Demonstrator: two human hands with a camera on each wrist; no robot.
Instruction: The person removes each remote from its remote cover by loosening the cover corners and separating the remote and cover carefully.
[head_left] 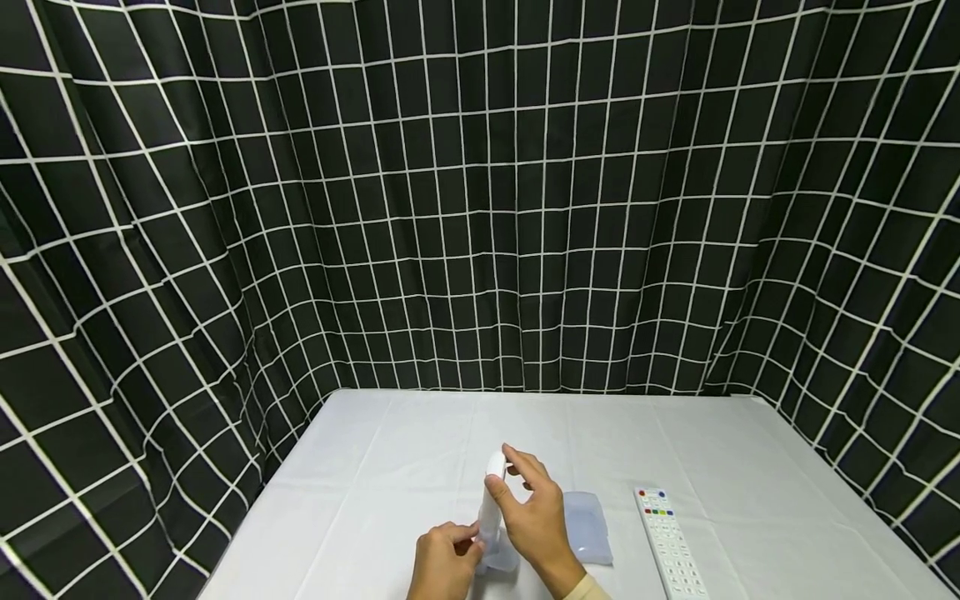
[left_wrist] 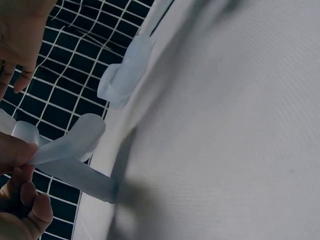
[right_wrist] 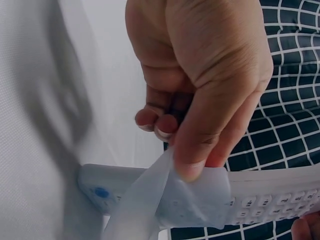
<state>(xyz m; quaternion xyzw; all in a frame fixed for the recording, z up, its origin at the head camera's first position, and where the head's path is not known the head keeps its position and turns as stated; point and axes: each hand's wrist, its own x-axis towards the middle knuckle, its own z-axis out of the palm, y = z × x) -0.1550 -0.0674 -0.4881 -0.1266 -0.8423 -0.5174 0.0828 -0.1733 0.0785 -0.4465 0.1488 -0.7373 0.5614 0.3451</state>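
Note:
A white remote control (head_left: 495, 468) stands upright above the table, its lower part inside a translucent soft cover (head_left: 489, 533). In the right wrist view, rows of keys show on the remote control (right_wrist: 270, 202) beyond the cover's edge. My left hand (head_left: 444, 560) pinches a loose flap of the cover (left_wrist: 82, 137) between thumb and finger. Higher up, my right hand (head_left: 534, 515) holds the upper part of the remote, thumb on one side and fingers near the top end. Only its fingertips (right_wrist: 304, 229) enter the right wrist view.
A second translucent bluish cover (head_left: 587, 529) lies flat just right of my right hand. Farther right, another white remote control (head_left: 670, 542) lies keys up. White cloth covers the table (head_left: 375, 467); a black curtain with a white grid (head_left: 480, 208) surrounds its back and sides.

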